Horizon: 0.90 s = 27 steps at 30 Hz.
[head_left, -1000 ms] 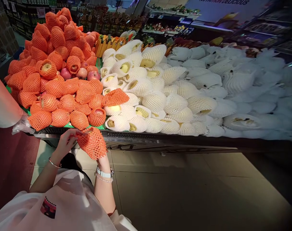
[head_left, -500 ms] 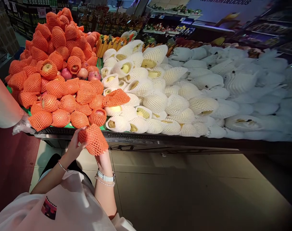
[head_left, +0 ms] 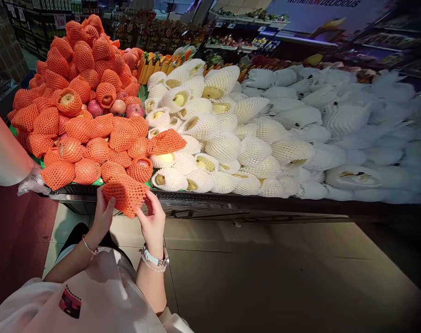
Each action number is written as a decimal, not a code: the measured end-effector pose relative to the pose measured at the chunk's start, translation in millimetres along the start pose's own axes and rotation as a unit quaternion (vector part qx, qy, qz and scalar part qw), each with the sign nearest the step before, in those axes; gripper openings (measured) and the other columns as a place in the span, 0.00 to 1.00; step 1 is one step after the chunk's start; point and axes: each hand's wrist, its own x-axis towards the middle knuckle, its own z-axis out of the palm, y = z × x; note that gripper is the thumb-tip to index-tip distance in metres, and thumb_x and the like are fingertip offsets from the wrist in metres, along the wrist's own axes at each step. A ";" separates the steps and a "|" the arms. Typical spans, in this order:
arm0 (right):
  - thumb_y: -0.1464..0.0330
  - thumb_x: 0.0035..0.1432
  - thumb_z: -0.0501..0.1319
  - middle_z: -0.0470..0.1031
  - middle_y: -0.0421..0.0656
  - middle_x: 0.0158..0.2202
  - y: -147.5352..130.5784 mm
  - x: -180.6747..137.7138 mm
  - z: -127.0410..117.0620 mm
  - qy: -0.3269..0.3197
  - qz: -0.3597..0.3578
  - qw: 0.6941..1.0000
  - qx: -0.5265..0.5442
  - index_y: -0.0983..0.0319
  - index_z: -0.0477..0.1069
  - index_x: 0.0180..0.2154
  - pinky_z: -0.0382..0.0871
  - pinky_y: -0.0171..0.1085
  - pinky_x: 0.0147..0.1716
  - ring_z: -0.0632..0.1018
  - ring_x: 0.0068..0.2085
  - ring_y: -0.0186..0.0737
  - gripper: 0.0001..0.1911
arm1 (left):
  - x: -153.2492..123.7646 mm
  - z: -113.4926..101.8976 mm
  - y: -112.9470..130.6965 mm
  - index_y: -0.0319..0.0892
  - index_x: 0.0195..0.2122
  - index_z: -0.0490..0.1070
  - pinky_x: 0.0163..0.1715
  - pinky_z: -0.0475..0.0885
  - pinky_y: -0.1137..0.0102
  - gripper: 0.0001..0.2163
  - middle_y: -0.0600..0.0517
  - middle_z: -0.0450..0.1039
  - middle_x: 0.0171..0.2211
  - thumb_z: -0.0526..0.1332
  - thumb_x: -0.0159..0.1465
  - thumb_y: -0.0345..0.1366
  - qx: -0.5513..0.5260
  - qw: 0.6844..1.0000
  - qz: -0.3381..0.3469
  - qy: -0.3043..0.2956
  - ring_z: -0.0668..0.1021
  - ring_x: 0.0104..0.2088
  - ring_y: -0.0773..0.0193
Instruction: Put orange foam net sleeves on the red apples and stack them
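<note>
Between my two hands, at the front edge of the fruit stand, is an orange foam net sleeve. My left hand grips its left end, thumb on the near side. With thumb and fingers my right hand pinches the sleeve's right rim. Whether a fruit sits inside the sleeve I cannot tell. Just beyond lies a heap of apples in orange net sleeves, with a few bare red apples showing among them. One flattened orange sleeve rests on the pale fruit to the right.
Pale fruit in white foam nets covers the stand's middle and right. The stand's dark front rim runs across the view. A roll of clear plastic bags stands at the left. Bottles line the back.
My right hand has come from beneath the orange sleeve to its right rim. The sleeve has turned more level and shifted slightly left, and my left hand has moved a little left and down.
</note>
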 end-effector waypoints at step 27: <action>0.61 0.36 0.76 0.67 0.54 0.57 40.0 -26.7 -9.0 -0.035 -0.062 0.995 0.066 0.57 0.57 0.59 0.71 0.51 0.54 0.74 0.56 0.53 0.49 | 12.8 -26.9 30.4 0.44 0.62 0.59 0.61 0.62 0.51 0.43 0.39 0.67 0.58 0.74 0.48 0.51 -0.077 0.922 -0.137 -0.354 0.68 0.61 0.43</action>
